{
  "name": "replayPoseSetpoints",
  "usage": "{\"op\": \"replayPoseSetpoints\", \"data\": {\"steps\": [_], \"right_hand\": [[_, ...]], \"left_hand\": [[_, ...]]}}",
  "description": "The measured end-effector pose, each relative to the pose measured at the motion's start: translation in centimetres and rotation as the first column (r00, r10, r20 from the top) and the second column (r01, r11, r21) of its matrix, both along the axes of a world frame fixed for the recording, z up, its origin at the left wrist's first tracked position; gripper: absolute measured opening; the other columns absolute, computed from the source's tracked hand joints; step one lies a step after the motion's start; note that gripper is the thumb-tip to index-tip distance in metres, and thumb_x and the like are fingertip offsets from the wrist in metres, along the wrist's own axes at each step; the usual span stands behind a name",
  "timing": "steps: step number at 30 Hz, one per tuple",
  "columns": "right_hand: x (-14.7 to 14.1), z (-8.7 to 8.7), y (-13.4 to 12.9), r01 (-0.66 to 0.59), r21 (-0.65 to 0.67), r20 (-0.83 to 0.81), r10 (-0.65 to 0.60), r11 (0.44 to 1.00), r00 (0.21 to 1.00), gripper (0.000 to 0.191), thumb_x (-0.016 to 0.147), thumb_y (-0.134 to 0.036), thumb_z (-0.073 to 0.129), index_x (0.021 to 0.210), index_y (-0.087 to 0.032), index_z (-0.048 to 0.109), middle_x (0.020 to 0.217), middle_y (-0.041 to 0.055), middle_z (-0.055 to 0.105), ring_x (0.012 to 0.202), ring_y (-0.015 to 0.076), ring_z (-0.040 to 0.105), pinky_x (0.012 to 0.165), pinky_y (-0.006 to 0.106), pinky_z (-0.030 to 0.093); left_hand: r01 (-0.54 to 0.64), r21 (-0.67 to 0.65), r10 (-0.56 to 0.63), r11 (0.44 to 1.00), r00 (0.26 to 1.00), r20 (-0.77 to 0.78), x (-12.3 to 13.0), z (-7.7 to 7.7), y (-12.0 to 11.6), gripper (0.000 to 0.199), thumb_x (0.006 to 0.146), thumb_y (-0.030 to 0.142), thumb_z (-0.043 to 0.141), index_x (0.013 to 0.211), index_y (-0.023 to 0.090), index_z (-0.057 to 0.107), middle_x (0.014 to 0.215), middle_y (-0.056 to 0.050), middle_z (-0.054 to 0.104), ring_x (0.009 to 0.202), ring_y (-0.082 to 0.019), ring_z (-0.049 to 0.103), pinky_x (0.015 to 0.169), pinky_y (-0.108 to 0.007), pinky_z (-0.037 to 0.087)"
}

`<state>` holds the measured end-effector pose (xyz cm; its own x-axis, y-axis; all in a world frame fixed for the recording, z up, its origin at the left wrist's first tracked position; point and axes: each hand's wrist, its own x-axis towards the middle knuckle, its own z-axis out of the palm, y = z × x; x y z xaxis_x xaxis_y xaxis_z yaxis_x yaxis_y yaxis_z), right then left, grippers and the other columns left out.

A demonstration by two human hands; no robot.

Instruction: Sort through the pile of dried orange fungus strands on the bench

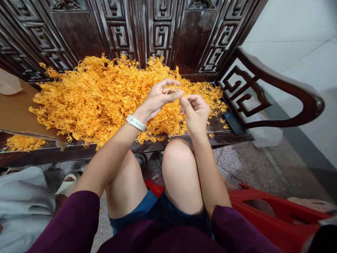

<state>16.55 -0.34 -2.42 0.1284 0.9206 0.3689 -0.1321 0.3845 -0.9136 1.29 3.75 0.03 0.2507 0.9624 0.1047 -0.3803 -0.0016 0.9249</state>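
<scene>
In front of me a large heap of orange-yellow plastic flower-like pieces [102,98] covers much of a dark wooden bench. My left hand [158,97], with a white band on the wrist, pinches a thin orange stem piece [164,115] between thumb and fingers; part of it hangs below the palm. At the other end, my right hand [197,113] is closed, thumb against forefinger, at the tip of the same piece. The fingertips of both hands nearly meet over the heap. What exactly lies between the right fingertips is too small to make out.
The bench has a carved back [160,38] and a curved armrest [289,84] at right. A dark phone-like slab [233,123] lies beside it. Cardboard [18,109] stands left, near a smaller orange pile [25,143]. A red plastic stool [279,214] is at lower right; another person sits left.
</scene>
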Motion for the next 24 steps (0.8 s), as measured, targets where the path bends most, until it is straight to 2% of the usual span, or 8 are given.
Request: {"op": "replayPoseSetpoints", "data": {"steps": [8,13,15,16,19,21,22,24], "right_hand": [[0.3,0.1,-0.5,-0.213,-0.014,0.062,0.213,0.977,0.975,0.028,0.091,-0.05,0.082,0.087,-0.026,0.07,0.073,-0.0021,0.06,0.064,0.0127,0.053,0.063,0.029,0.048],[0.7,-0.3,-0.4,-0.306,0.091,-0.009,0.308,0.948,0.951,0.023,0.091,-0.042,0.085,0.091,-0.024,0.071,0.072,-0.0034,0.061,0.061,0.0097,0.053,0.06,0.024,0.045],[0.7,0.4,-1.2,-0.463,0.125,0.012,0.465,0.878,0.885,0.02,0.091,-0.037,0.086,0.089,-0.022,0.073,0.073,-0.0024,0.064,0.062,0.0092,0.056,0.06,0.023,0.045],[0.6,0.9,-1.8,-0.587,0.111,0.068,0.583,0.802,0.81,0.018,0.091,-0.035,0.086,0.088,-0.02,0.075,0.075,-0.0009,0.068,0.065,0.0099,0.06,0.062,0.024,0.047],[0.2,2.3,-3.6,-0.899,-0.041,0.262,0.873,0.437,0.412,0.015,0.092,-0.029,0.084,0.092,-0.015,0.081,0.084,0.0049,0.077,0.074,0.0123,0.069,0.071,0.026,0.054],[0.2,2.5,-4.0,-0.948,-0.12,0.292,0.923,0.294,0.25,0.014,0.093,-0.026,0.084,0.099,-0.014,0.083,0.088,0.0071,0.08,0.076,0.0122,0.071,0.071,0.025,0.055],[0.3,2.3,-3.7,-0.947,-0.127,0.27,0.929,0.294,0.252,0.014,0.091,-0.026,0.085,0.1,-0.015,0.084,0.088,0.0071,0.081,0.074,0.0122,0.071,0.069,0.025,0.055],[0.9,1.4,-2.6,-0.893,-0.069,0.136,0.891,0.446,0.434,0.016,0.086,-0.03,0.089,0.096,-0.019,0.085,0.082,0.0044,0.079,0.066,0.0117,0.069,0.061,0.024,0.053]], "left_hand": [[-0.084,-0.021,0.085,0.996,0.991,0.099,0.8,-0.4,-0.1,0.032,0.083,0.006,0.079,0.106,0.021,0.062,0.081,0.004,0.068,0.082,-0.008,0.071,0.078,-0.02,0.053],[-0.163,-0.027,0.166,0.986,0.974,0.155,2.2,-0.6,-0.3,0.032,0.082,0.003,0.078,0.102,0.022,0.061,0.083,0.004,0.069,0.086,-0.009,0.074,0.079,-0.02,0.053],[-0.238,-0.07,0.246,0.969,0.957,0.153,1.7,-1.0,0.8,0.028,0.086,0.005,0.076,0.101,0.023,0.061,0.09,0.003,0.074,0.08,-0.008,0.072,0.073,-0.02,0.052],[-0.287,-0.1,0.3,0.953,0.942,0.148,1.0,-1.2,1.6,0.025,0.088,0.007,0.074,0.1,0.024,0.061,0.093,0.002,0.076,0.076,-0.008,0.07,0.069,-0.021,0.051],[-0.375,-0.127,0.389,0.918,0.914,0.113,-2.0,-2.2,4.2,0.016,0.093,0.013,0.071,0.095,0.026,0.063,0.101,0.001,0.079,0.077,-0.009,0.068,0.065,-0.023,0.051],[-0.344,-0.083,0.35,0.935,0.934,0.074,-4.0,-2.7,5.3,0.013,0.093,0.025,0.077,0.097,0.028,0.066,0.109,0.0,0.08,0.079,-0.01,0.069,0.065,-0.023,0.052],[-0.338,-0.068,0.342,0.939,0.937,0.067,-4.8,-2.8,5.5,0.015,0.092,0.029,0.08,0.099,0.029,0.067,0.112,-0.001,0.08,0.082,-0.01,0.07,0.066,-0.023,0.053],[-0.31,-0.043,0.312,0.95,0.948,0.059,-5.6,-2.7,5.3,0.024,0.091,0.037,0.083,0.105,0.027,0.067,0.117,-0.003,0.079,0.093,-0.012,0.074,0.072,-0.023,0.058]]}}
